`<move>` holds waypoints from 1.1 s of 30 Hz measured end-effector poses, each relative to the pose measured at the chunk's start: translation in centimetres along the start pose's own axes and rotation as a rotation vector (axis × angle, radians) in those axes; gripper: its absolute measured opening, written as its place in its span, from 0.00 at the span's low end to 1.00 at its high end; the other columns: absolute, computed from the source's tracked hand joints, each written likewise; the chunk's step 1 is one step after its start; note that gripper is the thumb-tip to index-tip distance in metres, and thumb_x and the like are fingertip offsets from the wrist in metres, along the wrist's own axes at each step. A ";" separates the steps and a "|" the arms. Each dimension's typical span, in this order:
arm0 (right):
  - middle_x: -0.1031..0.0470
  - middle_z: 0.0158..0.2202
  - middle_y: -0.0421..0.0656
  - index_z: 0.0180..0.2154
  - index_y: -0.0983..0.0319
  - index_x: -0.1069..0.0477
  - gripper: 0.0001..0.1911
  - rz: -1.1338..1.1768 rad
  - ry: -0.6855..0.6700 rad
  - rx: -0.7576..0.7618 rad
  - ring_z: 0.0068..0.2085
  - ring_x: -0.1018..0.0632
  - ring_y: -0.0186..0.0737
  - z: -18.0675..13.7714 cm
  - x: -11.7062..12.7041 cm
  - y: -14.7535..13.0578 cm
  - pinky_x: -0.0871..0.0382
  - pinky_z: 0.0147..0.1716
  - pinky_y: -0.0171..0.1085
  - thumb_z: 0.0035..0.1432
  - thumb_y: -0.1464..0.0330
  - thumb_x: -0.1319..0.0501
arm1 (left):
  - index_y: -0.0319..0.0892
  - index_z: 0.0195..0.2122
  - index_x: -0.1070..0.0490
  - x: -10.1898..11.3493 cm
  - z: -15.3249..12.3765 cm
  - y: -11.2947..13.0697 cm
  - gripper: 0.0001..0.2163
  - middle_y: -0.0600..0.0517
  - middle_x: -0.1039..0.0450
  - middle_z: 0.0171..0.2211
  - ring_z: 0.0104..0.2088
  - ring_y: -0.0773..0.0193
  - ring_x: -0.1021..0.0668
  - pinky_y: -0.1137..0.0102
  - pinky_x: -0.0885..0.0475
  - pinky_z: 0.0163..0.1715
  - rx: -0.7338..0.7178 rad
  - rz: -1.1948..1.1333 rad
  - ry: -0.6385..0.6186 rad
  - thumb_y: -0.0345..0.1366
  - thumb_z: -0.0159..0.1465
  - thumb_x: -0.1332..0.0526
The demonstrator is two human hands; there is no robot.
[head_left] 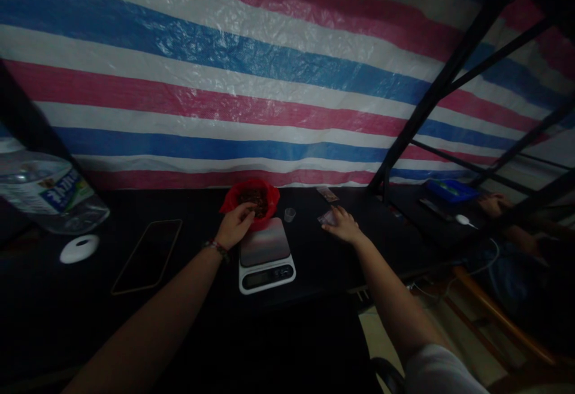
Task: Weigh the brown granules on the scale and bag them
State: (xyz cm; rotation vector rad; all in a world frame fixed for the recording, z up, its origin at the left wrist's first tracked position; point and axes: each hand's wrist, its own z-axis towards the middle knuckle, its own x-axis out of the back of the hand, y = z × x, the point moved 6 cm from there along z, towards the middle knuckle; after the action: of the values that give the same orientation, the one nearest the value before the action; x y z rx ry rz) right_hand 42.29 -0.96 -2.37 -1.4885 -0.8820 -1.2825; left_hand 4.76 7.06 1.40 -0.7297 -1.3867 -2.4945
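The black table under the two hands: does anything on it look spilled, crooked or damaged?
Nothing clearly stands out. The scale and the small clear cup sit near the red bag, and I see no spill or damage, though the picture is dark.

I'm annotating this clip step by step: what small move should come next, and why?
Probably the left hand should pinch up a few dark pieces from the red container, since its fingers are right at them, while the right hand is down at a small clear bag.

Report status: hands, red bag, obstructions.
Left hand at red bag, dark contents showing. Right hand on clear packet. Small clear cup between hands, blocking neither.
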 end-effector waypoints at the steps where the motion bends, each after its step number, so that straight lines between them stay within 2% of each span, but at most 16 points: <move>1: 0.57 0.66 0.48 0.64 0.49 0.56 0.46 0.001 0.025 0.020 0.62 0.45 0.64 0.0 0.1 -0.2 0.45 0.52 0.58 0.48 0.44 0.42 | 0.41 0.46 0.29 0.0 0.0 0.0 0.15 0.50 0.24 0.32 0.31 0.63 0.23 0.71 0.30 0.32 0.000 0.000 -0.004 0.42 0.62 0.46; 4: 0.55 0.65 0.46 0.62 0.47 0.49 0.41 0.021 0.068 0.107 0.61 0.43 0.59 0.3 0.4 -0.8 0.43 0.52 0.55 0.48 0.47 0.40 | 0.41 0.46 0.29 -0.1 0.0 0.0 0.15 0.50 0.24 0.34 0.33 0.62 0.23 0.70 0.30 0.34 0.004 -0.005 -0.009 0.42 0.62 0.46; 7: 0.46 0.62 0.47 0.53 0.54 0.34 0.31 0.065 0.099 0.179 0.58 0.37 0.52 0.9 0.4 -1.6 0.39 0.52 0.48 0.49 0.50 0.38 | 0.42 0.46 0.29 -0.1 0.0 -0.1 0.15 0.50 0.24 0.35 0.34 0.62 0.23 0.70 0.29 0.35 0.016 -0.013 -0.007 0.42 0.62 0.46; 9: 0.43 0.60 0.49 0.45 0.59 0.28 0.26 0.083 0.108 0.194 0.56 0.34 0.50 1.2 0.3 -2.0 0.38 0.52 0.45 0.49 0.51 0.37 | 0.42 0.46 0.29 -0.1 0.0 -0.3 0.15 0.50 0.23 0.35 0.34 0.62 0.23 0.70 0.29 0.35 0.020 -0.014 -0.010 0.42 0.62 0.46; 11: 0.42 0.59 0.49 0.44 0.60 0.28 0.26 0.076 0.106 0.190 0.56 0.35 0.51 1.4 0.2 -2.5 0.38 0.52 0.46 0.48 0.50 0.38 | 0.42 0.46 0.29 -0.1 0.0 -0.3 0.15 0.50 0.23 0.35 0.34 0.62 0.23 0.70 0.29 0.35 0.018 -0.012 -0.013 0.42 0.62 0.46; 15: 0.43 0.61 0.42 0.53 0.50 0.35 0.29 0.051 0.175 0.161 0.60 0.42 0.55 2.0 1.7 -2.9 0.43 0.53 0.54 0.52 0.46 0.45 | 0.42 0.45 0.29 -0.1 0.0 -0.1 0.15 0.50 0.23 0.35 0.34 0.62 0.22 0.70 0.29 0.35 0.005 -0.012 -0.010 0.43 0.62 0.46; 17: 0.42 0.61 0.42 0.56 0.49 0.39 0.28 0.054 0.245 0.118 0.61 0.44 0.55 3.2 3.1 -2.7 0.43 0.53 0.55 0.56 0.47 0.49 | 0.42 0.45 0.29 0.0 0.0 0.0 0.15 0.50 0.23 0.35 0.34 0.62 0.22 0.70 0.29 0.35 0.003 -0.015 -0.001 0.43 0.62 0.46; 19: 0.40 0.59 0.45 0.56 0.52 0.39 0.28 0.045 0.269 0.038 0.60 0.41 0.55 5.1 4.1 -2.4 0.42 0.53 0.53 0.57 0.49 0.48 | 0.42 0.45 0.29 0.3 0.0 0.2 0.15 0.50 0.23 0.35 0.34 0.62 0.22 0.71 0.29 0.35 -0.002 -0.017 0.023 0.43 0.62 0.46; 23: 0.36 0.55 0.54 0.54 0.62 0.36 0.27 0.014 0.132 -0.081 0.56 0.36 0.55 8.8 3.7 -1.8 0.40 0.52 0.49 0.55 0.57 0.44 | 0.41 0.45 0.29 1.3 -0.1 0.3 0.15 0.50 0.23 0.34 0.33 0.63 0.22 0.71 0.29 0.34 0.006 -0.026 0.099 0.42 0.62 0.47; 28: 0.28 0.47 0.54 0.50 0.64 0.30 0.23 0.043 0.061 -0.097 0.49 0.27 0.51 10.7 2.6 -1.6 0.36 0.48 0.45 0.50 0.67 0.40 | 0.41 0.44 0.28 2.6 -0.1 -0.1 0.15 0.50 0.24 0.33 0.33 0.62 0.23 0.71 0.29 0.34 0.027 0.020 0.210 0.42 0.62 0.47; 33: 0.24 0.41 0.53 0.43 0.65 0.26 0.17 0.147 0.101 -0.048 0.44 0.24 0.49 11.3 4.2 -3.2 0.34 0.43 0.42 0.49 0.70 0.40 | 0.41 0.44 0.28 2.9 0.0 -0.8 0.15 0.50 0.24 0.36 0.35 0.62 0.23 0.70 0.29 0.37 0.040 0.019 0.262 0.40 0.62 0.47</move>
State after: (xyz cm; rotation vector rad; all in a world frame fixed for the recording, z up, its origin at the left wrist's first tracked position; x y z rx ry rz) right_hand 43.43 10.53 2.39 -1.4842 -0.6679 -1.2660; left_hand 1.96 7.70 2.32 -0.3886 -1.3232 -2.4344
